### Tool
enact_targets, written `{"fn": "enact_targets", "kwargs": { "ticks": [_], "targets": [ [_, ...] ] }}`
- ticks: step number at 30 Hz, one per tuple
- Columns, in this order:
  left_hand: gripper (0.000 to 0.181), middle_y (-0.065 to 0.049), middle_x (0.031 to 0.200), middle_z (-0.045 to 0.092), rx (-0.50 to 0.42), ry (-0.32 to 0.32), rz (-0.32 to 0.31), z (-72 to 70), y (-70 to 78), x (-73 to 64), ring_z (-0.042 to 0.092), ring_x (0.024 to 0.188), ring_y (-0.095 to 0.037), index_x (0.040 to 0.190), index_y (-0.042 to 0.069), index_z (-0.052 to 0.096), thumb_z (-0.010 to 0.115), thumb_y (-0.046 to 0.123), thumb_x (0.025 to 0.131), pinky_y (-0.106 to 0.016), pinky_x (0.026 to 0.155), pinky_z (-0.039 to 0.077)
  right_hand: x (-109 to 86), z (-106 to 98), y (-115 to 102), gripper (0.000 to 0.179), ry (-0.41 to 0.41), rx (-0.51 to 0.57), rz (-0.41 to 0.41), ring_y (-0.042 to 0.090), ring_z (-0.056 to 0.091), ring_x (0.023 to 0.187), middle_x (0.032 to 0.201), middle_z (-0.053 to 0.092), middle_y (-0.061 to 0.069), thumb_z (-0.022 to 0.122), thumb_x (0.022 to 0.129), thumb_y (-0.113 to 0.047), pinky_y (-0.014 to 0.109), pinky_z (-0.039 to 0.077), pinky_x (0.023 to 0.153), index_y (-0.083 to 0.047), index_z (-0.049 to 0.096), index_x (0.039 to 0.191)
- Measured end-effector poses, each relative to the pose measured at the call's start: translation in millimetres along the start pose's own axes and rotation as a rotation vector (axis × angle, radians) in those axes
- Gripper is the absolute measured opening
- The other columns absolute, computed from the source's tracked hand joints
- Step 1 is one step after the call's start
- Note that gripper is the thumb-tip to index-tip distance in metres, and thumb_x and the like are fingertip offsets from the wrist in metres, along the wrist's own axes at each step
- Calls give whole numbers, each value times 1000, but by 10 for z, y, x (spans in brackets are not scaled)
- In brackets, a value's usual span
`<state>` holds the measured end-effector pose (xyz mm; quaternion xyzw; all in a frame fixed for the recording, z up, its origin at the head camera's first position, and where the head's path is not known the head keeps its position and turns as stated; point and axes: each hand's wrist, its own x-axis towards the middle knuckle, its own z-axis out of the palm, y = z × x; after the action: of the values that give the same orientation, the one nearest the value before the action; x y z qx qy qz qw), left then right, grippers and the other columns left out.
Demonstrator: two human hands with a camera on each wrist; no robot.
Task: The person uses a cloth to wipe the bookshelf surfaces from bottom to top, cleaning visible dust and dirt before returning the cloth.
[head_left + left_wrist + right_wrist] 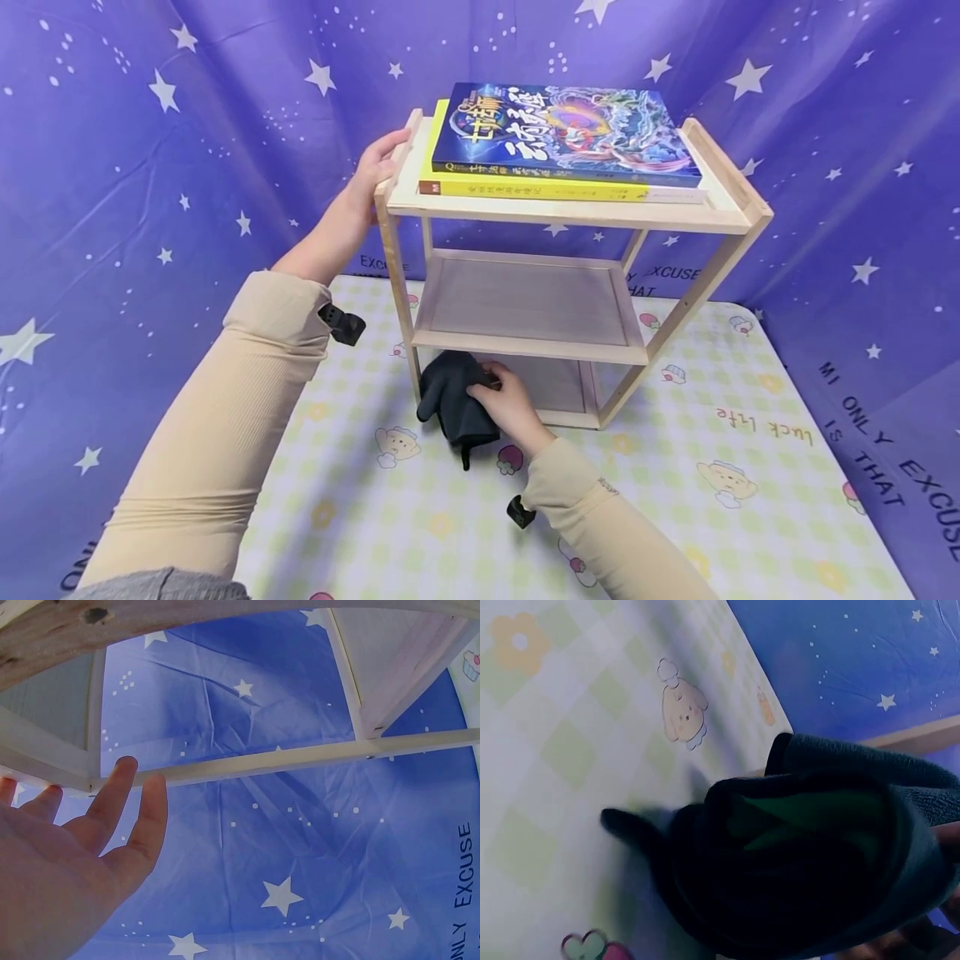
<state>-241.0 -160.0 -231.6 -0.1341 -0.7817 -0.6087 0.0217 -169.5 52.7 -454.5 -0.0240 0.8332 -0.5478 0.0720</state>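
A three-tier wooden shelf (517,354) stands upright on the table. My left hand (375,171) rests against its upper left side; in the left wrist view the fingers (154,814) are spread and lightly bent, with fingertips at the wooden side rail (262,761). My right hand (513,404) pinches a dark grey oven mitt (453,400) at the front left of the bottom tier. The mitt's thumb points left and a hanging loop dangles from its cuff. In the right wrist view, the mitt's opening (802,825) shows a green inside; most of that hand is hidden.
On the top tier lie a blue illustrated book (570,133) and a yellow book (525,190) beneath it. The middle tier (525,300) has a grey panel. A checked tablecloth (675,517) covers the table, and a purple star-patterned curtain (247,100) hangs behind and at both sides.
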Motion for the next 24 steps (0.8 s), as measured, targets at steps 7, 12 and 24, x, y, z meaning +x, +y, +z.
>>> {"fn": "enact_targets", "kwargs": {
  "ticks": [7, 12, 24],
  "targets": [
    [63, -3, 155, 34, 12, 16, 7, 10, -7, -10, 49, 103, -14, 155, 30, 25, 31, 48, 95, -31, 80, 38, -73, -131, 160, 39, 36, 25, 16, 34, 62, 107, 119, 64, 24, 63, 90, -11, 42, 51, 91, 5, 60, 125],
    [63, -5, 150, 38, -3, 28, -3, 17, -6, 11, 50, 94, -13, 155, 29, 26, 32, 47, 94, -29, 76, 38, -106, -201, 212, 40, 63, 90, 57, 39, 60, 114, 124, 62, 29, 60, 93, -8, 45, 49, 98, 10, 55, 128],
    [63, -4, 154, 34, 18, 5, 7, 3, 5, -13, 50, 104, -13, 155, 31, 26, 30, 46, 94, -29, 81, 37, -316, -487, 498, 40, 10, 137, 129, 37, 64, 110, 128, 59, 33, 53, 98, -4, 37, 55, 90, 14, 46, 133]
  ]
}}
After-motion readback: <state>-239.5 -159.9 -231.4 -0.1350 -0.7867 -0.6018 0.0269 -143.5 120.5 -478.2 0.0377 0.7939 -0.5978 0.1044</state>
